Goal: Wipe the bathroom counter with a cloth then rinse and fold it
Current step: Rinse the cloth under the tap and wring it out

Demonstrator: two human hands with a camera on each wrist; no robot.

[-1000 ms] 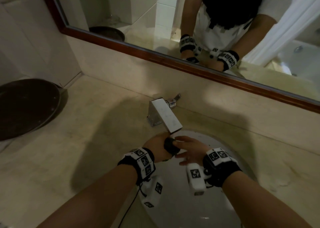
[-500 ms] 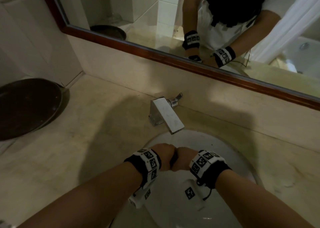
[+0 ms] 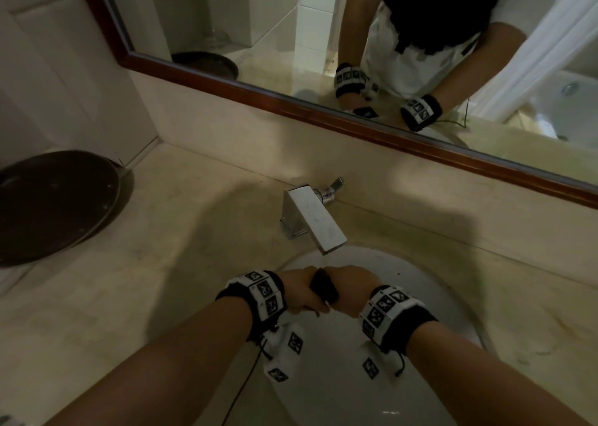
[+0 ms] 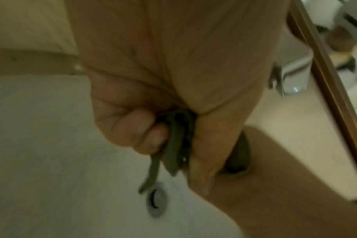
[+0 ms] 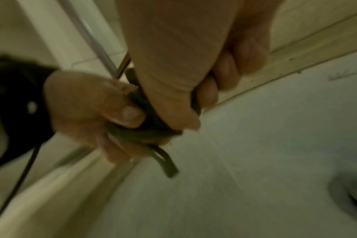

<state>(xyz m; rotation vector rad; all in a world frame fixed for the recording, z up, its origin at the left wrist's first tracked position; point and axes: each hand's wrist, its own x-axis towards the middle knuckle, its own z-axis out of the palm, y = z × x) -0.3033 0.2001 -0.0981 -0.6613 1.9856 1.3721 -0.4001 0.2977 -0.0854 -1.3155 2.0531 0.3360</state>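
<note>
Your two fists are now clamped tight on the cloth [image 3: 323, 288], knuckle to knuckle over the sink [image 3: 430, 283]. A second ago your right hand [image 3: 351, 288] was loose-fingered under the faucet [image 3: 315, 220] with the dark wad pinched on the left side; now that right hand has curled shut round one end, and your left hand [image 3: 299, 291] grips the other. You've also pulled back from the spout, toward your body. That reads as wringing: rinse looks finished or nearly so, squeeze under way, fold not yet begun.

From the left wrist view, the cloth [image 4: 176, 138] bunches out of your fist as a dark green twist, a loose tail dangling toward the drain [image 4: 156, 200]. From the right wrist view, the same rope of fabric [image 5: 147, 128] runs between both hands, another tail hanging below. It touches nothing but your hands.

Whether water is running, I can't tell; there's a faint pale streak below the spout, no more.

Around you: the beige counter [image 3: 161, 263] stretches left, with a dark round tray [image 3: 55, 205] at the far end near the wall. The mirror [image 3: 291, 37] sits above the backsplash. The spout overhangs the basin just ahead of your knuckles, so lift with care. For folding, the open counter on your left looks the likeliest spot.
</note>
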